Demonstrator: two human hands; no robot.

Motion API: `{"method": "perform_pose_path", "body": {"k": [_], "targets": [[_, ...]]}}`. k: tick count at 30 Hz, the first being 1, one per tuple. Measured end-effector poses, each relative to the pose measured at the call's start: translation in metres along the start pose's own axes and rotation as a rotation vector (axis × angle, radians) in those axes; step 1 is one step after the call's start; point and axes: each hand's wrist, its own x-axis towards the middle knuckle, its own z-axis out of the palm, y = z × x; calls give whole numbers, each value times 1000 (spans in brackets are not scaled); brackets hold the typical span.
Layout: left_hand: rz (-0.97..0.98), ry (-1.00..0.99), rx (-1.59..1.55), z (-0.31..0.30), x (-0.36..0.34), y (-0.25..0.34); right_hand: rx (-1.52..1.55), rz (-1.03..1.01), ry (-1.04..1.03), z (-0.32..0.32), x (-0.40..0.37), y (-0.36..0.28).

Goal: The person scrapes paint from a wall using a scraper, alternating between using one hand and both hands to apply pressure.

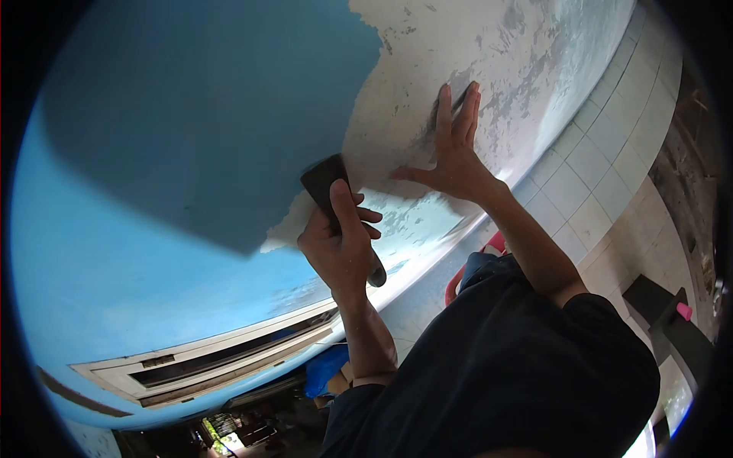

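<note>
My left hand is closed around the handle of a dark scraper, with the thumb laid along its near face. The scraper's wide end is at the wall, close to the ragged edge between blue paint and a pale, mottled patch. On that patch, to the right of the scraper, my right hand has its fingers spread and its palm towards the wall. Nothing shows in its grasp. A dark shadow covers much of the blue paint.
A white-framed opening is set in the wall at the lower left, near a blue bag. Tiles run along the right. Something red is beside my legs. A pink object is on a dark bench.
</note>
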Motion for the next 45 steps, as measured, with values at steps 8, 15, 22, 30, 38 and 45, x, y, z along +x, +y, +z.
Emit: {"method": "perform_pose_path", "body": {"k": [8,15,22,30,38,45], "targets": [[14,27,-24,7,2,6,-26,-73,101,10,-3,13],[56,57,-37,11,0,0,-61,-92,134,16,-3,16],[76,13,-12,8,4,1,-95,-118,144,24,-2,22],[68,13,22,0,3,-3,-97,-87,106,22,0,23],[96,-20,30,2,3,7,-108,-68,50,14,-2,16],[147,-4,52,7,8,19,-52,-66,90,19,-4,18]]}}
